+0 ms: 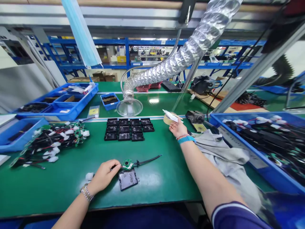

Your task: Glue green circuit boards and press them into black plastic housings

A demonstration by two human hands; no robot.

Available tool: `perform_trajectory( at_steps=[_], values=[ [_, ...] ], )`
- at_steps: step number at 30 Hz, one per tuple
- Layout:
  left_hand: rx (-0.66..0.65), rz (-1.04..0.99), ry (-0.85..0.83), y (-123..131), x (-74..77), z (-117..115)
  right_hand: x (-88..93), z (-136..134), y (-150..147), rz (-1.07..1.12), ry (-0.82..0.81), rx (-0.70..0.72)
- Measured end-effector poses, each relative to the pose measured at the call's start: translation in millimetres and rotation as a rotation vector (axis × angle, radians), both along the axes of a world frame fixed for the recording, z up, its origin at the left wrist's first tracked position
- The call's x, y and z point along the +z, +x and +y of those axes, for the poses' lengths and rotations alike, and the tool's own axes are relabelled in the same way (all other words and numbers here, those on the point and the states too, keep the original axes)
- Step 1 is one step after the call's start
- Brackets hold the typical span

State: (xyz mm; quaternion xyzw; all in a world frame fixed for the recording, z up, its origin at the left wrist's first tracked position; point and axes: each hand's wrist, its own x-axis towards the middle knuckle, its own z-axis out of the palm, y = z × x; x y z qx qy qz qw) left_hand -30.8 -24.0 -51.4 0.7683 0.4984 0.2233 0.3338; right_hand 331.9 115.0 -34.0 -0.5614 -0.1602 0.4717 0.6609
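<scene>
My left hand [106, 174] is closed, its thumb and fingers together at the wires on the left side of a round green circuit board [127, 164]. A black cable [150, 159] runs right from that board. Just below the board lies an open black plastic case [128, 179]. My right hand [178, 128] reaches to the back of the bench, its fingers at a white packet or folded paper [171, 116] beside a tan roll [168, 120]. The fingertips are partly hidden there, so the exact grip cannot be made out.
Several black cases [124, 128] stand in rows mid-bench. A funnel [129, 107] on a foil duct hangs behind them. Wired boards [57, 140] are heaped left, near blue trays [78, 111]. Grey cloth [221, 152] and a large blue bin [252, 156] are at right.
</scene>
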Motion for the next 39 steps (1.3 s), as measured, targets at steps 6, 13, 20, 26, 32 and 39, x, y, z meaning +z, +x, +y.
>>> perform_trajectory(
  at_steps=[6,13,20,26,32,39],
  values=[
    [0.011,0.037,-0.013,-1.4,-0.9,-0.1,0.7,4.2,-3.6,0.047,0.027,-0.114],
    [0.046,0.152,0.108,-2.0,-3.3,0.4,23.0,-52.5,-38.9,0.087,0.179,0.116],
    [0.187,-0.217,-0.248,-2.4,14.3,2.9,37.3,-101.3,-82.5,0.131,0.351,0.268],
    [0.152,-0.55,-0.604,-5.6,23.6,-1.4,47.9,-116.9,-85.1,0.249,0.413,0.315],
    [0.125,-0.697,-0.703,-4.6,12.1,-3.8,36.1,-123.9,-105.7,0.258,0.354,0.398],
    [0.113,-0.827,-0.744,-7.5,11.2,-5.4,34.6,-127.6,-106.0,0.198,0.379,0.308]
  ],
)
